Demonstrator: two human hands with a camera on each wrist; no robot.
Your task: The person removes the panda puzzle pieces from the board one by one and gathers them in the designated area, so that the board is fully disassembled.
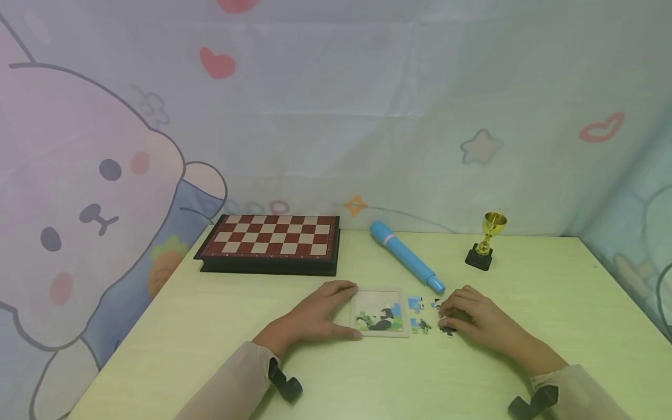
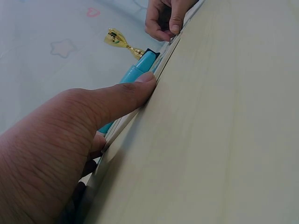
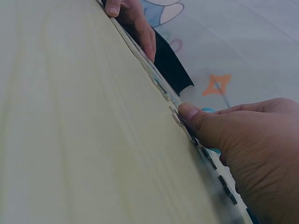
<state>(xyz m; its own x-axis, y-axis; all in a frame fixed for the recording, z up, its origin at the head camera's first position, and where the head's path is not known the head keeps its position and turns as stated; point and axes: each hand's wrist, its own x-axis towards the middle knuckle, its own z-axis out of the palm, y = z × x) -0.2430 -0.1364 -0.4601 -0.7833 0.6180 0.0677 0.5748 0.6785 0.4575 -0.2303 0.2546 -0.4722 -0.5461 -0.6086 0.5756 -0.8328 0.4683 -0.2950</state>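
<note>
In the head view my left hand (image 1: 320,315) holds the left side of a pale puzzle tray (image 1: 380,333), its thumb at the near edge and fingers at the far edge. Part of a panda picture fills the tray's lower area. My right hand (image 1: 475,318) bends its fingers over loose puzzle pieces to the right. Its thumb and fingertips pinch at a puzzle piece (image 1: 437,304), which is partly hidden. A blue puzzle piece (image 1: 416,303) and a green one (image 1: 421,326) lie next to the tray. A dark piece (image 1: 447,331) shows below the right thumb.
Behind the left hand stands a red-and-white chessboard box (image 1: 268,265). A blue pen-like stick (image 1: 406,256) lies aslant behind the tray and pieces. At the back right, a small gold trophy cup (image 1: 485,242) stands on a black base. A printed cloth backdrop rises behind the table.
</note>
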